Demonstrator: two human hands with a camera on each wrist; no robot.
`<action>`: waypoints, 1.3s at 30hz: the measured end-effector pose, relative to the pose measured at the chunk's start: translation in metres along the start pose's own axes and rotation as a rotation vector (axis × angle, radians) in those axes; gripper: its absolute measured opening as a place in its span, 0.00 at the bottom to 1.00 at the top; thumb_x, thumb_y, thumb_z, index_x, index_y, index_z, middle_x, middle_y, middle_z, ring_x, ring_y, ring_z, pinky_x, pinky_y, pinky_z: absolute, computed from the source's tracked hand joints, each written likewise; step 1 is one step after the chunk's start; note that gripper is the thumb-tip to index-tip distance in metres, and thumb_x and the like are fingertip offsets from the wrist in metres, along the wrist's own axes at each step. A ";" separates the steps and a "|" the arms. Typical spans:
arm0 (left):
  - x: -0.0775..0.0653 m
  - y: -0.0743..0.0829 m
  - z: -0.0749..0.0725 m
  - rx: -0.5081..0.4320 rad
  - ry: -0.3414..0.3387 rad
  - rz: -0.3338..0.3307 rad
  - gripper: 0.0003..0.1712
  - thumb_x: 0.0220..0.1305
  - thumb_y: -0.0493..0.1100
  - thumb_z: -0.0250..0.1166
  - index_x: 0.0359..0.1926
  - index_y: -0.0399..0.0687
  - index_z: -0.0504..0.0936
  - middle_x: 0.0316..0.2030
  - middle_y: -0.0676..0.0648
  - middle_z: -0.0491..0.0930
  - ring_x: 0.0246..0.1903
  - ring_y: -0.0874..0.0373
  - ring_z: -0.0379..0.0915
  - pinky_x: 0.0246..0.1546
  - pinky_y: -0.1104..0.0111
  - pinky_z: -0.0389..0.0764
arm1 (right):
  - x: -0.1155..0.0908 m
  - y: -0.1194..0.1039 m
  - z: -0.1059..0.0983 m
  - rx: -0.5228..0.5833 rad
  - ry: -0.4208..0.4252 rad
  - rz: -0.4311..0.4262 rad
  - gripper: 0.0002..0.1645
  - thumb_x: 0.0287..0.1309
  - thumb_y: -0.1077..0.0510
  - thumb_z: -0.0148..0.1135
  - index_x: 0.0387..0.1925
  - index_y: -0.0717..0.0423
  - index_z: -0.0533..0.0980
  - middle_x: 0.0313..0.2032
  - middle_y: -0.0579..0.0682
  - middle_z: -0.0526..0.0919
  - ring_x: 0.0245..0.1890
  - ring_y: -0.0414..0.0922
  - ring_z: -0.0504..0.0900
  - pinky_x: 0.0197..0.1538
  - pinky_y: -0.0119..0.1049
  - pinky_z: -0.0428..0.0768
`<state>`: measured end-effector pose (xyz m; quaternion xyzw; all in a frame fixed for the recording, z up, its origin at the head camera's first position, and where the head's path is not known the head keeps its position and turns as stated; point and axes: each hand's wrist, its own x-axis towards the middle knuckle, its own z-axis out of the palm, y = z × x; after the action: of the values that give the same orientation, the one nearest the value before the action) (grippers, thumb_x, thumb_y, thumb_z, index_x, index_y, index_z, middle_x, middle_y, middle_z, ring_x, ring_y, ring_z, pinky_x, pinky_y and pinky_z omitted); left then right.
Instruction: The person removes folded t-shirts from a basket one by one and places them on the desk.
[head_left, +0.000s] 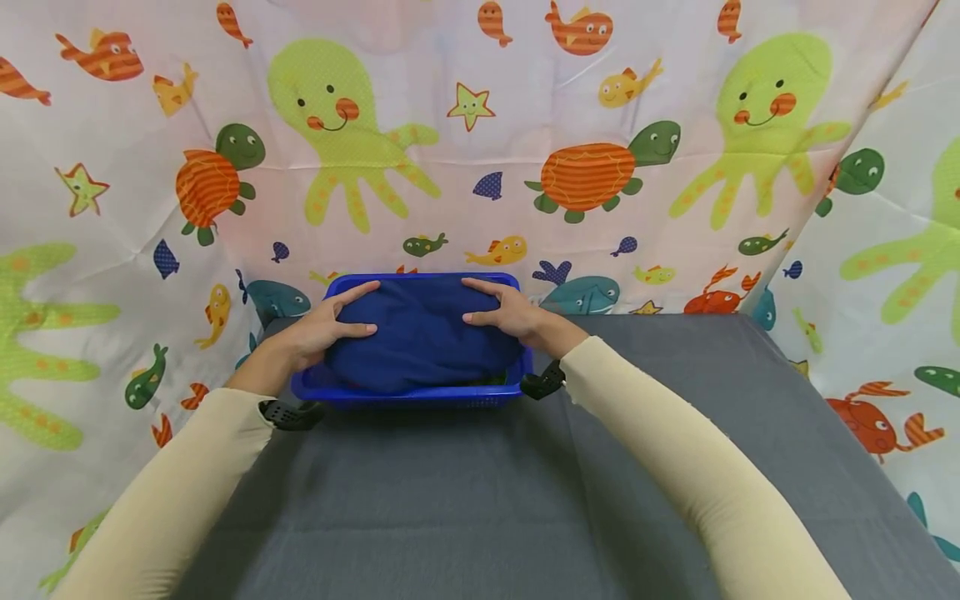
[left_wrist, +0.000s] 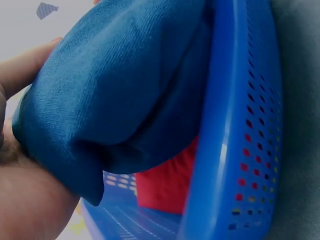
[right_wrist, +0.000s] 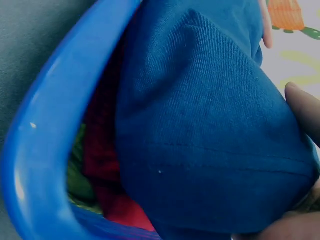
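Observation:
A dark blue folded piece of clothing (head_left: 423, 337) with ribbed fabric lies bunched across the top of a blue plastic basket (head_left: 420, 400). My left hand (head_left: 311, 332) grips its left end between thumb and fingers. At the other end, my right hand (head_left: 521, 317) holds it the same way. A stitched seam crosses the fabric in the right wrist view. Beneath it, inside the basket, the left wrist view shows a red cloth (left_wrist: 165, 185). A green cloth (right_wrist: 82, 182) sits beside the red one in the right wrist view. Some fingertips are hidden behind the clothing.
The basket stands at the back of a grey cloth-covered table (head_left: 450, 500). Close behind it hangs a white curtain (head_left: 465, 167) printed with sea animals, which also runs along the left and right sides. Perforated walls and a smooth rim form the basket.

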<state>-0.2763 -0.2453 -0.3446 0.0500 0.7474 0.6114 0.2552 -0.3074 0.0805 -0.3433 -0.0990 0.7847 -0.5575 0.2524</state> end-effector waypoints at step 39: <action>0.001 -0.029 0.011 0.120 -0.240 -0.226 0.46 0.73 0.54 0.58 0.81 0.73 0.41 0.80 0.40 0.37 0.75 0.32 0.49 0.71 0.35 0.61 | -0.016 0.016 0.007 0.037 -0.253 0.332 0.40 0.70 0.49 0.61 0.78 0.31 0.56 0.81 0.50 0.42 0.77 0.57 0.58 0.78 0.58 0.58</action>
<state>-0.2655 -0.2426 -0.3738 0.0536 0.7477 0.5227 0.4061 -0.2882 0.0871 -0.3552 -0.0328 0.7418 -0.5058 0.4392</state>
